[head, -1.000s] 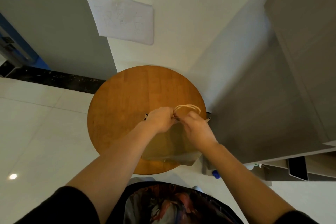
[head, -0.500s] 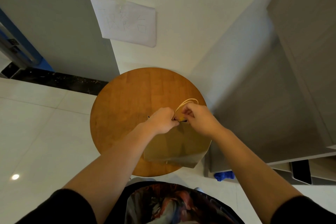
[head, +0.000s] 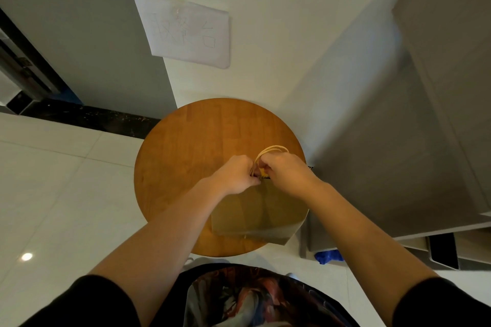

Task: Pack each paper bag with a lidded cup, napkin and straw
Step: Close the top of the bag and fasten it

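A round wooden tabletop (head: 202, 146) fills mid-frame, with one paper bag (head: 259, 216) at its lower right edge. Its contents are hidden, so progress is unclear. Left hand (head: 236, 176) and right hand (head: 288, 172) pinch its mouth with curled fingers, beside the handles (head: 272, 150).

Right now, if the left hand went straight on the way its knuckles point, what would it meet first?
Probably the right hand, which faces the left hand across the top of the paper bag, almost touching. Depth is unclear from above.
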{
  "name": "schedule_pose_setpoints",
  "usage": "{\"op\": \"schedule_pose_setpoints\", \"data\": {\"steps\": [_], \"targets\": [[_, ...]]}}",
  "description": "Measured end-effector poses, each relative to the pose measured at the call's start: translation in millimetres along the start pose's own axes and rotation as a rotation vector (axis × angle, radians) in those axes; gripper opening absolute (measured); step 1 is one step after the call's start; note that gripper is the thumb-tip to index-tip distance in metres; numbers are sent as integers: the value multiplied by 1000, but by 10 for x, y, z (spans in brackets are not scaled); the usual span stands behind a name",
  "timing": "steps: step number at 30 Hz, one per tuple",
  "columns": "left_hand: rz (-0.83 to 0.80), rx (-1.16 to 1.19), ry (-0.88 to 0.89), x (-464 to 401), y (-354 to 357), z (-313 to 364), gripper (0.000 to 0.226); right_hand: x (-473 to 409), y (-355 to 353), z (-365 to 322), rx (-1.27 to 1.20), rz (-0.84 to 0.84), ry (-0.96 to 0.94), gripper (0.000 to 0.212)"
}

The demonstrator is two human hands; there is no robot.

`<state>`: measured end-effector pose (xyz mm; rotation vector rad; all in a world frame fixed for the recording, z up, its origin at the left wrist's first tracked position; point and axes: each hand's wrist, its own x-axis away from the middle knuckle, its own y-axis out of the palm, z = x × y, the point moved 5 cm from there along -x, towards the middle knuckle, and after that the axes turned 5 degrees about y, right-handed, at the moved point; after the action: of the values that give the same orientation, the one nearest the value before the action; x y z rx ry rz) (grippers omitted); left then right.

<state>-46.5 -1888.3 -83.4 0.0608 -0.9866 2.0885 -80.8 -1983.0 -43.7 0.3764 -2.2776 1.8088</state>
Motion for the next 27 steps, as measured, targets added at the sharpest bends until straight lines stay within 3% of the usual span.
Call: {"op": "schedule_pose_setpoints", "data": {"steps": [18,27], "targets": [[48,-106,24,-25,5,-18,35,-12,85,16,-109,58,60,23],[82,-78,49,0,-40,-29,39,12,131,-28,-18,85,22,24]]}}
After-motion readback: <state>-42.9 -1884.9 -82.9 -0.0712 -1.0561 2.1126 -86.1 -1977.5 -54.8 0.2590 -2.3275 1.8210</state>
